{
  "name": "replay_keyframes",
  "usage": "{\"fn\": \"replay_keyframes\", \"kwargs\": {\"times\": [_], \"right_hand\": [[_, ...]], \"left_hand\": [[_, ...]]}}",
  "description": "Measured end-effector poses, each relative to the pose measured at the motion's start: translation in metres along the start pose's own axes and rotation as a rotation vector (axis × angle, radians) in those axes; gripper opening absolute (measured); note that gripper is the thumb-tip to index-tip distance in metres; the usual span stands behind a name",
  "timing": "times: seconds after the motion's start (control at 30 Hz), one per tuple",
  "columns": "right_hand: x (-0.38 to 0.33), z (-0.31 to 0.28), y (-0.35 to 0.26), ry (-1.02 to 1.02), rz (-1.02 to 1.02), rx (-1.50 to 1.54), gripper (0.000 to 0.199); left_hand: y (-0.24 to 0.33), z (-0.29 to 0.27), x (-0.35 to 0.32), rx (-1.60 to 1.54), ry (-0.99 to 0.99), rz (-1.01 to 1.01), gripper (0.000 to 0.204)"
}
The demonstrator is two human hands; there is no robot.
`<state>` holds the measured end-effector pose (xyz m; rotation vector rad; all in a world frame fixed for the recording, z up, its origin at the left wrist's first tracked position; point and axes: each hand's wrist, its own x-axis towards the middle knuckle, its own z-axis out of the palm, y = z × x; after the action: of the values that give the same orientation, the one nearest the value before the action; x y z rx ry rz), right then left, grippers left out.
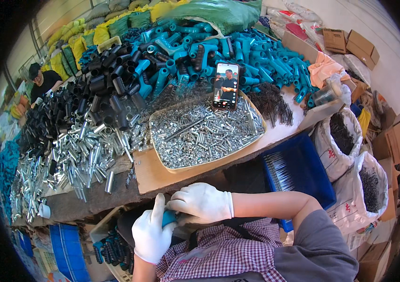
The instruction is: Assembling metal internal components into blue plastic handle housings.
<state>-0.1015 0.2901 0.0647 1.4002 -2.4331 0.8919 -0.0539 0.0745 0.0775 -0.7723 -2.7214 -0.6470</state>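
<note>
Both of my hands wear white gloves and meet in front of my checked apron, just off the table's near edge. My left hand is closed around a teal plastic part, its index finger pointing up. My right hand comes in from the right, its fingers bent and pressed together at the top of that part. Most of the part is hidden by the gloves, and whether my right fingers pinch something small cannot be seen. Beyond my hands stands a shallow tray full of small metal pins.
A phone leans upright in the tray. Behind are heaps of teal housings, black sleeves and metal tubes. Right are a blue bin and sacks of springs. A crate stands lower left; another person sits far left.
</note>
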Motion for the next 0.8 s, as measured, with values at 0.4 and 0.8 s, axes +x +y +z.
{"fn": "replay_keyframes", "kwargs": {"times": [0.4, 0.8], "right_hand": [[0.012, -0.019, 0.024, 0.111, -0.095, 0.105, 0.012], [0.035, -0.037, 0.091, 0.298, 0.37, -0.441, 0.006]], "left_hand": [[0.002, 0.02, -0.017, -0.674, -0.062, -0.403, 0.058], [0.008, 0.018, -0.018, -0.606, 0.015, -0.381, 0.049]]}}
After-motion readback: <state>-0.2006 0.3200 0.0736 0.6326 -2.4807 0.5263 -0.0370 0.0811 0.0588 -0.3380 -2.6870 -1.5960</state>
